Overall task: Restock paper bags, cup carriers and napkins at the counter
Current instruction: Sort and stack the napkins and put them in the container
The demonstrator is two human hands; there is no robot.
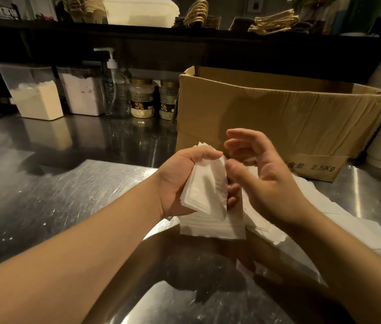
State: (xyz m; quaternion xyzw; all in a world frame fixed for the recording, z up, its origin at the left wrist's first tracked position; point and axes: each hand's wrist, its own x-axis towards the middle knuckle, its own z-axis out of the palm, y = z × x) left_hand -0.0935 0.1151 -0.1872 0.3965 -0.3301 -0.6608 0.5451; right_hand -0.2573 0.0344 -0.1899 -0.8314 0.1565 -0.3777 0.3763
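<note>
My left hand (pixel 180 181) grips a stack of napkins (pixel 204 195), fingers curled round it; at three o'clock my right hand (pixel 262 176) hovers, fingers spread loosely, thumb touching the stack's edge.

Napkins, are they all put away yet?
Not yet. The left hand grips a stack of napkins; the right hand hovers open beside it. More napkins lie loose on the counter by the cardboard box.

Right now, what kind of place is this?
Likely a cafe or drink shop's back counter: a stainless steel counter, a pump bottle beside powder jars, and paper bags with twine handles on the shelf above. The left hand grips napkins.
</note>
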